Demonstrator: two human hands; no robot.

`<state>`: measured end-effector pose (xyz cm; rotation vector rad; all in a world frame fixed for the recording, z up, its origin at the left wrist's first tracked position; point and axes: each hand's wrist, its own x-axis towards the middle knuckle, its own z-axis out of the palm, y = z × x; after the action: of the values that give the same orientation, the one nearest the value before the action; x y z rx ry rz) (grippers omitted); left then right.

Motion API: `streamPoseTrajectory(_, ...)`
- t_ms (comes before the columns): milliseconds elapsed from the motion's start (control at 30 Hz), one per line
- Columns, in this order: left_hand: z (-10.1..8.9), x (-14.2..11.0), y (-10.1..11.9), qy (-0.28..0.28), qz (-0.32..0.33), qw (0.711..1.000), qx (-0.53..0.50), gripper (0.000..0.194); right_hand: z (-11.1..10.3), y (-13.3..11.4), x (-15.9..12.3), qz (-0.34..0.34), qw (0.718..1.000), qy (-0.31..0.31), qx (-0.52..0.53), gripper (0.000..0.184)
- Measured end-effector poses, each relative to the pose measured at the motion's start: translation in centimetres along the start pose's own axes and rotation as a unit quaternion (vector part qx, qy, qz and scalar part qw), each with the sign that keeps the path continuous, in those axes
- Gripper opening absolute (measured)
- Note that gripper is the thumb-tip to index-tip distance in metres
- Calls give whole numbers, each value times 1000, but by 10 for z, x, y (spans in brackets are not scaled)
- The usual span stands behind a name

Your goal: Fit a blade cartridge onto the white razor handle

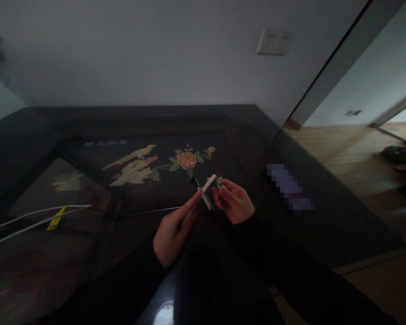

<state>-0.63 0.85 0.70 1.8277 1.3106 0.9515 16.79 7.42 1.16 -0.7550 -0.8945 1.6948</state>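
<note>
My left hand is closed around a slim, flat white object that tilts up and away to the right. Its kind is not clear, and my fingers cover its lower part. My right hand pinches a small green-and-white piece at the upper end of the white object. From here I cannot tell whether the two are joined or only close together. Just below them shows a short pale strip, perhaps a reflection in the glossy top. Both hands are over the dark table.
A pixelated bluish phone-like item lies right of my right hand. White cables with a yellow tag cross the table at left. The tabletop bears a bird picture and a flower picture. Wall sockets are behind.
</note>
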Motion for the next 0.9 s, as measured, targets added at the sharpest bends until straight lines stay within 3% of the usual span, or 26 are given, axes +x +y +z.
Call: streamPoseTrajectory(900, 4, -6, 8, -22, 21, 999, -41, 48, 2, -3, -2, 9, 1000, 0, 10, 44)
